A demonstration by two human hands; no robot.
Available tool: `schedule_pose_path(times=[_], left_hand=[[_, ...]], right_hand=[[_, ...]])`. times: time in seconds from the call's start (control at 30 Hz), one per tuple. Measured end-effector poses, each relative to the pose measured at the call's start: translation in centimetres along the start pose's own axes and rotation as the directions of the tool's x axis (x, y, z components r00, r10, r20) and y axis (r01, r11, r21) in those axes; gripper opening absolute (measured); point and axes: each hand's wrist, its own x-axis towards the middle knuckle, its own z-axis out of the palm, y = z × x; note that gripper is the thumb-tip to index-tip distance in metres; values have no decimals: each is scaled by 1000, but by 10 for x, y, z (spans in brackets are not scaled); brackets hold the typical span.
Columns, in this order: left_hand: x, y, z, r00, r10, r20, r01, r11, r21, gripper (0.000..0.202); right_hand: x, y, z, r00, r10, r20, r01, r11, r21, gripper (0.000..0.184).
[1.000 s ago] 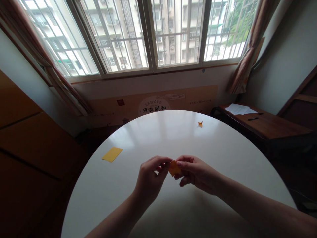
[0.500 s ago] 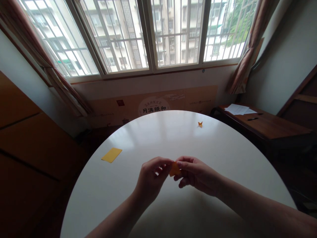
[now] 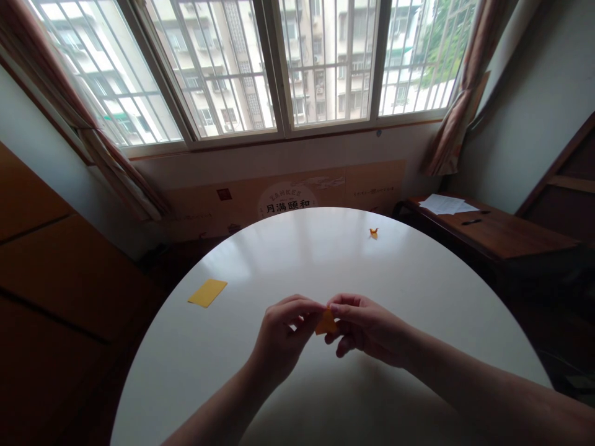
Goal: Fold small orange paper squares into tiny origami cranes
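Note:
Between my two hands, above the near half of the white round table (image 3: 260, 260), is a small folded piece of orange paper (image 3: 326, 323). My left hand (image 3: 286, 331) pinches its upper left edge between thumb and fingertips. From the other side, my right hand (image 3: 367, 325) grips it with thumb and forefinger, its lower fingers curled loosely beneath. Part of the paper is hidden behind the fingers. A small orange origami figure with pointed tips (image 3: 374, 233) stands toward the far right of the table. Flat on the left side lies a yellow paper sheet (image 3: 207, 293).
A wooden side table (image 3: 515, 235) at the right bears white paper sheets (image 3: 447, 204) and a dark slim object (image 3: 472, 222). Behind the round table are a printed panel (image 3: 325, 183) and a barred window (image 3: 279, 68). A brown cabinet (image 3: 46, 266) stands at the left.
The orange paper has tilted slightly between my fingers and shows a more triangular outline. My hands keep their pinch in nearly the same place, and the view has shifted a little.

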Motion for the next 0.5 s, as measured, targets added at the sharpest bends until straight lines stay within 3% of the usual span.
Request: schedule_pose_path(times=[0.23,0.5], left_hand=[[1,-2,0,999,-49,-1,49,999,9,10],[4,-12,3,955,-297,-10,293,948,-127,20]], right_hand=[[1,-1,-1,999,17,-45,-19,999,-51,29],[2,1,-2,984,-144,-106,90,911,-402,35]])
